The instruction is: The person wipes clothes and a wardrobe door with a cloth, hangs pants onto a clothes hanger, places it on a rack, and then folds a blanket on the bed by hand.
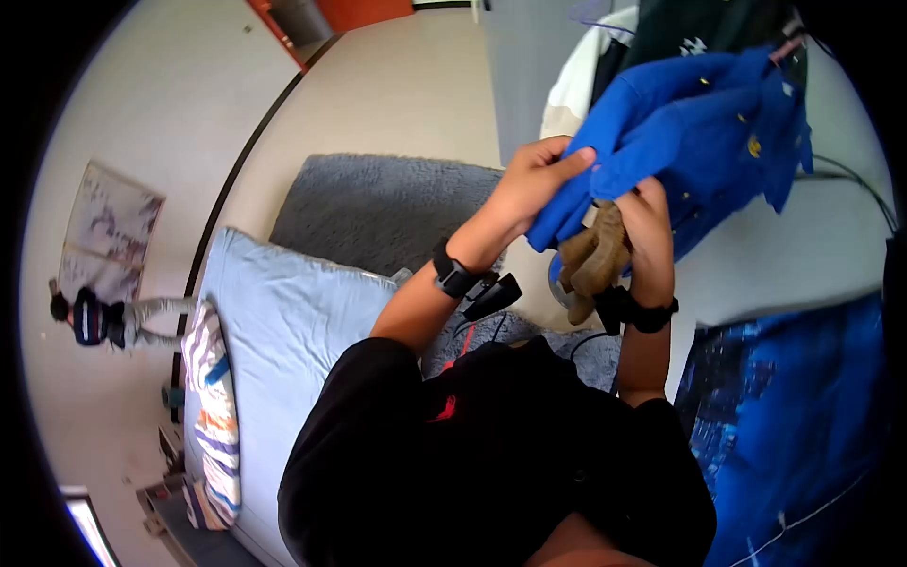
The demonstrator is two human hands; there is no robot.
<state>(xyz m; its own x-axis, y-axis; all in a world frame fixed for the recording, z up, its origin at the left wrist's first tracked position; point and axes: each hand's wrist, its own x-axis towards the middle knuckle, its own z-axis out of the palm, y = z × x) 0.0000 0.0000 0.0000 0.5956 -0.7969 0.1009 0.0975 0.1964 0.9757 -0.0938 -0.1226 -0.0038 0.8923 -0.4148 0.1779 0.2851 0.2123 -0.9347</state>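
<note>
"Blue shirt [704,123], up at the right of the view, ahead of the wearer. Which way does it lie?"

"Slantwise. Its long axis runs from upper right to lower left, and the lower-left end points in between the wearer's hands. Which end bears the collar, the folds don't let one tell."

"And the hands?"

"The left hand [543,184] is closed on the shirt, thumb on top. The right hand [647,215] has its fingers bent in on the near edge, close beside the left."

"What about the brown cloth [597,255]?"

"Limp and bunched, it hangs against the right hand. Whether that hand grips it too, one cannot tell."

"Anything in the way?"

"A dark garment [675,24] with white lettering and a pale garment [570,90] hang just behind the shirt, which partly covers both. To their left stands a grey panel [524,71]."

"Further out?"

"A grey rug [368,198] lies beyond the left forearm. Nearer the left is a bed [283,312] with a striped pillow [217,416] along its edge. At far left, small, a person [99,319] is near a wall picture [113,222]. Lower right, a printed blue cloth [794,397] spreads out."
</note>
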